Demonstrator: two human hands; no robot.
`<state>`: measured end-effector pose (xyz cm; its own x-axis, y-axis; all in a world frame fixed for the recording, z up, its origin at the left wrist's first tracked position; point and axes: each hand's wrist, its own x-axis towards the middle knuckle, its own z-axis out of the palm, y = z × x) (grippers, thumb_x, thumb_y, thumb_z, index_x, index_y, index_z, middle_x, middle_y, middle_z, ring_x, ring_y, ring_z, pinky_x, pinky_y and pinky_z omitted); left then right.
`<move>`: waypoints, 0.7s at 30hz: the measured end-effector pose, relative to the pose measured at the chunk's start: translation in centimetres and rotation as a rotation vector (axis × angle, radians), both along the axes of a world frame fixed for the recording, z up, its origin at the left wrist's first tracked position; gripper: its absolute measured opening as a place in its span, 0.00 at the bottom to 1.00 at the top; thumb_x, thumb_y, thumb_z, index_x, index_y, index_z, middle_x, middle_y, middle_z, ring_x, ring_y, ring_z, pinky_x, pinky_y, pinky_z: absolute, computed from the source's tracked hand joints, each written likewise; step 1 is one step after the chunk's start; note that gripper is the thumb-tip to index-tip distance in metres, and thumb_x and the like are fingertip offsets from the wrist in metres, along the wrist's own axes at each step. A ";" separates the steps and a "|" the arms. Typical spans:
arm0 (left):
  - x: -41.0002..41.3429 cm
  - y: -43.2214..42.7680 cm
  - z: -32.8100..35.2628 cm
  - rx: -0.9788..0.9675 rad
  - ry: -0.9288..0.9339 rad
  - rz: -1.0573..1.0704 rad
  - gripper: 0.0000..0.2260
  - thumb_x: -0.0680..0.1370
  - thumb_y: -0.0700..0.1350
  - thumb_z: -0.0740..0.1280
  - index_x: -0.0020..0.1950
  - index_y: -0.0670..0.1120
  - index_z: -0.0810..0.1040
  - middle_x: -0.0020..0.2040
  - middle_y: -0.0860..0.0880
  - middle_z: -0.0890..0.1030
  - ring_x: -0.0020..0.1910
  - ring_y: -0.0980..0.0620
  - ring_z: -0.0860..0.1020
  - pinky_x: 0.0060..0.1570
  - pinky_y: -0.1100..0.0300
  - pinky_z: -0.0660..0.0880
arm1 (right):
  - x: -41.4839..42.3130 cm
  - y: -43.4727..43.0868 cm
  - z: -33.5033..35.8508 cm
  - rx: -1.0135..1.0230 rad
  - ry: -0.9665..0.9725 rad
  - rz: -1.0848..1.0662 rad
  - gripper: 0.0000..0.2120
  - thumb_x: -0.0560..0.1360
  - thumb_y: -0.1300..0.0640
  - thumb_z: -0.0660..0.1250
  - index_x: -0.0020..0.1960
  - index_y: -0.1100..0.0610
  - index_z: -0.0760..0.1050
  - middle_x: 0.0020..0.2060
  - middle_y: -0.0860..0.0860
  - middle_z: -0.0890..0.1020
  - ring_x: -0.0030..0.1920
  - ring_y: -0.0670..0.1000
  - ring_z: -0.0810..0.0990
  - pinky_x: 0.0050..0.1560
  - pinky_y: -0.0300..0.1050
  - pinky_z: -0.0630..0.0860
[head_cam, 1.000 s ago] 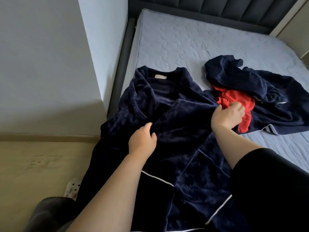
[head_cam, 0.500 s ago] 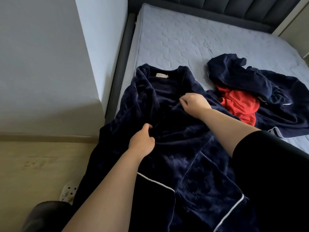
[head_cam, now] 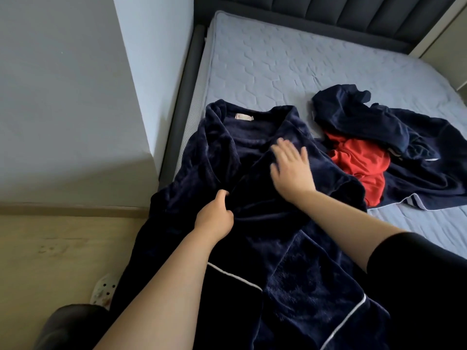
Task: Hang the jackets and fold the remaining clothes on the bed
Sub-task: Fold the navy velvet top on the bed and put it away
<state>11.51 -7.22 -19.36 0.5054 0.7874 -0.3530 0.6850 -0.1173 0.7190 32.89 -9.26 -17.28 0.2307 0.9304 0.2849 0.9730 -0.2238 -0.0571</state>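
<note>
**Robe gripped and pressed on bed**

Spread over the bed's near corner, collar toward the headboard, hem hanging off the edge. Pinching a fold at its middle with left hand; pressing right hand flat, fingers spread, below the collar. Just right: red garment partly under crumpled navy garment.

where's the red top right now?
Head view, right of centre: the red top lies on the bed amid the crumpled navy jacket, just right of the navy robe and the right hand.

1 robe, maybe 2 other garments.
</note>
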 end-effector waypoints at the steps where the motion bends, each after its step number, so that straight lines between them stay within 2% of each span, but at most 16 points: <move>1: 0.0 -0.3 -0.1 0.026 0.008 -0.006 0.23 0.78 0.39 0.55 0.71 0.53 0.59 0.38 0.51 0.75 0.32 0.52 0.72 0.28 0.61 0.66 | -0.5 -0.9 -0.8 -0.102 -0.048 0.056 0.23 0.78 0.53 0.56 0.72 0.59 0.64 0.74 0.55 0.63 0.74 0.55 0.59 0.72 0.60 0.47; 3: 0.0 -0.7 -0.1 0.093 0.039 -0.024 0.24 0.77 0.38 0.55 0.72 0.51 0.58 0.47 0.49 0.76 0.38 0.52 0.73 0.33 0.60 0.68 | 0.7 -2.1 -1.6 -0.265 -0.064 -0.060 0.24 0.81 0.49 0.51 0.75 0.55 0.59 0.75 0.51 0.59 0.76 0.51 0.53 0.73 0.58 0.44; 5: 0.1 -1.1 -0.3 0.159 0.079 -0.044 0.25 0.77 0.37 0.56 0.74 0.49 0.57 0.59 0.47 0.74 0.49 0.49 0.73 0.45 0.58 0.71 | 2.7 -2.7 -1.0 -0.309 0.051 -0.333 0.25 0.81 0.47 0.48 0.76 0.55 0.55 0.76 0.51 0.55 0.76 0.50 0.49 0.73 0.59 0.42; 7: 0.0 -1.6 -0.5 0.208 0.111 -0.059 0.27 0.77 0.37 0.56 0.76 0.49 0.54 0.65 0.46 0.70 0.57 0.47 0.71 0.53 0.56 0.70 | 3.5 -2.9 -0.2 -0.302 0.128 -0.505 0.26 0.81 0.47 0.47 0.76 0.57 0.52 0.77 0.53 0.51 0.76 0.52 0.46 0.73 0.61 0.41; 9: -0.2 -2.1 -0.8 0.265 0.124 -0.055 0.30 0.77 0.37 0.56 0.77 0.50 0.50 0.64 0.46 0.69 0.55 0.48 0.71 0.53 0.57 0.70 | 2.1 -2.9 0.0 -0.222 0.118 -0.461 0.27 0.81 0.47 0.50 0.76 0.57 0.52 0.77 0.55 0.50 0.76 0.54 0.45 0.72 0.60 0.42; 11: -0.5 -2.6 -1.1 0.344 0.123 -0.043 0.32 0.77 0.38 0.56 0.77 0.51 0.47 0.61 0.47 0.69 0.51 0.51 0.69 0.49 0.59 0.68 | -0.4 -3.6 -0.2 -0.122 0.138 -0.188 0.26 0.80 0.50 0.55 0.76 0.57 0.55 0.76 0.55 0.54 0.76 0.55 0.50 0.73 0.58 0.46; 13: -0.8 -3.0 -1.2 0.416 0.130 -0.043 0.31 0.78 0.40 0.57 0.77 0.51 0.47 0.61 0.47 0.68 0.53 0.50 0.69 0.51 0.59 0.67 | -2.0 -5.4 -1.1 -0.189 0.113 0.106 0.25 0.80 0.53 0.57 0.75 0.56 0.58 0.76 0.53 0.57 0.76 0.53 0.54 0.73 0.54 0.48; 14: -1.0 -3.2 -1.1 0.441 0.138 -0.050 0.30 0.78 0.41 0.57 0.77 0.50 0.47 0.62 0.47 0.68 0.55 0.50 0.69 0.52 0.58 0.68 | -2.2 -6.3 -1.5 -0.258 0.113 0.130 0.25 0.80 0.53 0.56 0.76 0.55 0.57 0.76 0.52 0.57 0.76 0.51 0.54 0.73 0.52 0.47; 16: -1.4 -3.6 -0.9 0.469 0.152 -0.073 0.28 0.80 0.43 0.56 0.77 0.50 0.48 0.63 0.47 0.68 0.56 0.49 0.69 0.55 0.57 0.68 | -1.9 -7.3 -1.9 -0.344 0.203 -0.103 0.25 0.81 0.51 0.53 0.76 0.54 0.53 0.77 0.50 0.54 0.76 0.48 0.51 0.73 0.54 0.45; 18: -1.8 -3.9 -0.4 0.467 0.157 -0.078 0.28 0.80 0.45 0.57 0.77 0.49 0.49 0.64 0.47 0.68 0.58 0.49 0.69 0.55 0.57 0.68 | -2.8 -7.2 -1.3 -0.365 0.289 -0.340 0.26 0.82 0.49 0.50 0.77 0.56 0.50 0.77 0.52 0.50 0.76 0.50 0.47 0.73 0.58 0.43; 19: -2.1 -3.9 0.0 0.441 0.153 -0.068 0.28 0.80 0.46 0.59 0.77 0.50 0.50 0.65 0.47 0.68 0.59 0.49 0.69 0.56 0.57 0.68 | -3.9 -7.0 -0.9 -0.341 0.311 -0.361 0.26 0.81 0.49 0.50 0.77 0.56 0.49 0.77 0.53 0.49 0.76 0.52 0.45 0.73 0.59 0.43; 21: -2.9 -4.0 0.7 0.358 0.119 -0.030 0.29 0.79 0.48 0.62 0.77 0.51 0.52 0.66 0.48 0.68 0.62 0.49 0.69 0.57 0.56 0.69 | -6.8 -7.3 -0.3 -0.242 0.322 -0.262 0.27 0.81 0.48 0.51 0.77 0.55 0.50 0.77 0.54 0.48 0.76 0.53 0.44 0.73 0.59 0.42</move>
